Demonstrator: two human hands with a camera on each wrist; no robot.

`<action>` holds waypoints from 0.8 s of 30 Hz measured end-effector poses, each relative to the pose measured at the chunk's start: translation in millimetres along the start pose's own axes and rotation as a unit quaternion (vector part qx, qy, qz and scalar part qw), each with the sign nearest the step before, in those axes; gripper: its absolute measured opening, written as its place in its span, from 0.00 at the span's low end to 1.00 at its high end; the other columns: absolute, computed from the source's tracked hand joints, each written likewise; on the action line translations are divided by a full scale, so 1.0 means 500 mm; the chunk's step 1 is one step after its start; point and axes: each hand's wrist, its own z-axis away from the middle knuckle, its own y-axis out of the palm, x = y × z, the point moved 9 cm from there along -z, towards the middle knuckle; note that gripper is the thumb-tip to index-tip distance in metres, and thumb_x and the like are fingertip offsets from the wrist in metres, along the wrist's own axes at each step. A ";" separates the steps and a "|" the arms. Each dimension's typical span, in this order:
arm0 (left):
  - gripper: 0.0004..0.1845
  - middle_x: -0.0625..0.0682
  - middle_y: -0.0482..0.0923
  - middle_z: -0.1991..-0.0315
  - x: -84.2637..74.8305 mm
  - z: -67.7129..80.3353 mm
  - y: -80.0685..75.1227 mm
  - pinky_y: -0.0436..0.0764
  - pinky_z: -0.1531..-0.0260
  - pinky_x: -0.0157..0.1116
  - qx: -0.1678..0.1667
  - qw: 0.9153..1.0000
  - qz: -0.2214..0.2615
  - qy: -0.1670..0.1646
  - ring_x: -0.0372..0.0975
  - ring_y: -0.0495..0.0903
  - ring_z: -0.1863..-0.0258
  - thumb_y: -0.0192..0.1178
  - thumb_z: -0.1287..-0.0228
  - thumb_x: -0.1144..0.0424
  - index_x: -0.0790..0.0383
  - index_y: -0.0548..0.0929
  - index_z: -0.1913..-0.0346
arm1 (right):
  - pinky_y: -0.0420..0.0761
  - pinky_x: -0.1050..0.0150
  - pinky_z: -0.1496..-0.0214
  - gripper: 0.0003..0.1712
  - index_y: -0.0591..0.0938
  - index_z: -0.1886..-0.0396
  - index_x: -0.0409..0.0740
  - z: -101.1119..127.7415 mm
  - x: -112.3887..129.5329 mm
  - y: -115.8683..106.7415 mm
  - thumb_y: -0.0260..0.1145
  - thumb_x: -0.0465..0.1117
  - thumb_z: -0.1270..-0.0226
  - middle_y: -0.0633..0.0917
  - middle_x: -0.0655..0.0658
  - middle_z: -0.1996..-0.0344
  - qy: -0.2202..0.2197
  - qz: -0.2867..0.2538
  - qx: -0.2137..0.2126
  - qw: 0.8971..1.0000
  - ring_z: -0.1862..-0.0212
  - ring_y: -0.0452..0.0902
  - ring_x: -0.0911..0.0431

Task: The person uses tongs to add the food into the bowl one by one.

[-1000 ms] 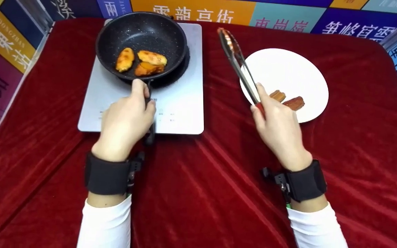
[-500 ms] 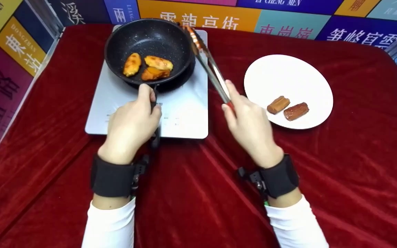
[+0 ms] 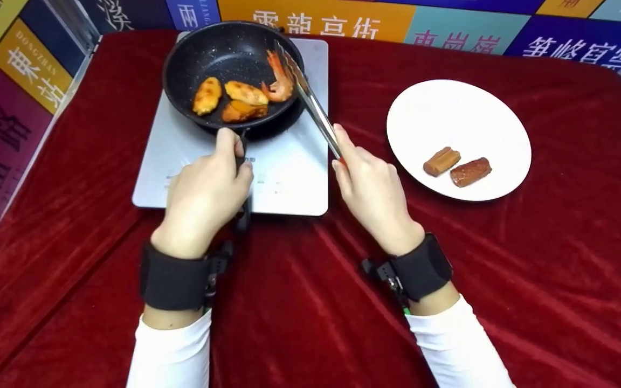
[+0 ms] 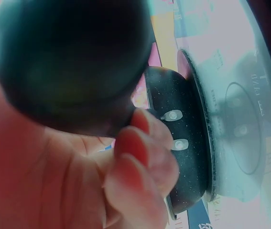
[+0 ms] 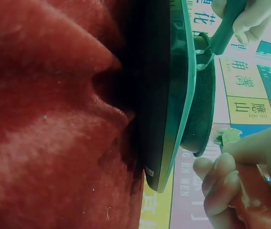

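My left hand (image 3: 208,186) grips the black handle (image 3: 243,213) of a speckled frying pan (image 3: 229,59). In the left wrist view the handle (image 4: 78,67) looms large and blurred, with curled fingers (image 4: 142,167) beside it. My right hand (image 3: 375,194) holds metal tongs (image 3: 318,116) with red grips, their tips inside the pan's right side. Beside those tips is an orange shrimp (image 3: 280,83); whether the tongs still pinch it, I cannot tell. Several browned pieces, among them a yellow one (image 3: 207,96), lie in the pan. The right wrist view shows the right hand's curled fingers (image 5: 221,183).
Under the pan is a silver induction cooktop (image 3: 289,188). To the right, a white plate (image 3: 450,113) bears two brown pieces of food (image 3: 470,172). Red velvet cloth (image 3: 299,302) covers the table, and printed panels (image 3: 461,32) stand along the back and sides.
The right hand has carried the tongs leftward from near the plate to the pan. The shrimp now shows inside the pan's right side. The left hand keeps its grip on the handle.
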 end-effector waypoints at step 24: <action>0.10 0.56 0.72 0.80 0.004 0.000 0.003 0.63 0.85 0.45 0.007 1.000 0.001 -0.008 0.51 0.73 0.81 0.46 0.37 0.53 0.53 0.63 0.57 | 0.71 0.59 0.77 0.28 0.67 0.38 0.47 0.004 0.000 0.008 0.59 0.38 0.40 0.76 0.46 0.78 0.001 -0.004 0.021 1.000 0.82 0.69 0.53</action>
